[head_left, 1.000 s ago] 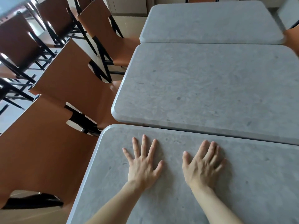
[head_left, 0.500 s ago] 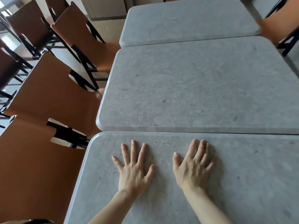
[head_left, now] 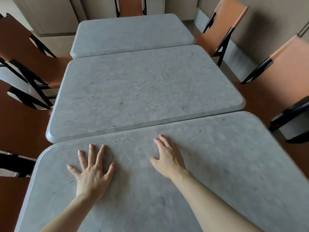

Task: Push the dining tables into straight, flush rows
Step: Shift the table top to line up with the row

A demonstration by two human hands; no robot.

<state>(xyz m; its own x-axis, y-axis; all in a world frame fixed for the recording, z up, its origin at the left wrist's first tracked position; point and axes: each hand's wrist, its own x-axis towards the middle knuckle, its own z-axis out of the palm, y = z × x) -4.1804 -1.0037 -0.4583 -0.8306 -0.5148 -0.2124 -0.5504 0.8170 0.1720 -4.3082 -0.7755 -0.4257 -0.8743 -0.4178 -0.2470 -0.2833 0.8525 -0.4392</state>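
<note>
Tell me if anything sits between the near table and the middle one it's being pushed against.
Nothing visible does. The left hand and right hand lie flat on the near table, whose far edge meets the middle table along a thin seam, with no chair in between.

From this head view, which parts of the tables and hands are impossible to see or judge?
- Table legs and bases: head view, hidden under the tops of the near table, middle table and far table.
- Near table's closest edge: cut off by the bottom edge.
- Palms of left hand and right hand: face down, so pressure is unclear.
</note>
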